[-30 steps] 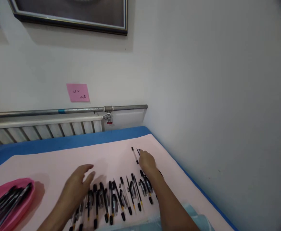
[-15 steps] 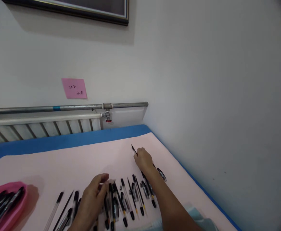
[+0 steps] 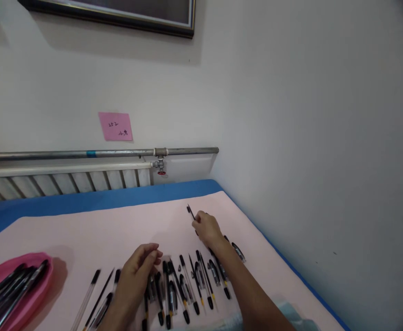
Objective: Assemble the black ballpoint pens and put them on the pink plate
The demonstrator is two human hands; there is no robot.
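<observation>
My right hand is closed in a pinch on a thin dark pen refill towards the far part of the pink sheet. A small dark piece shows beside the refill's tip; my fingers hide the rest. My left hand hovers empty at the left of the row of pen parts, its fingers loosely bent and apart. Between and below my hands lie several clear pen barrels, black caps and refills. A capped part rests right of my right forearm.
A pink basket holding several black pens stands at the left. Near it lie a loose barrel and a refill. The pink sheet covers a blue table. Walls border the back and right; a radiator runs behind.
The view has turned slightly left, shifting everything rightward. My right hand stays around the refill, with a second dark piece now showing by its tip. My left hand remains empty.
</observation>
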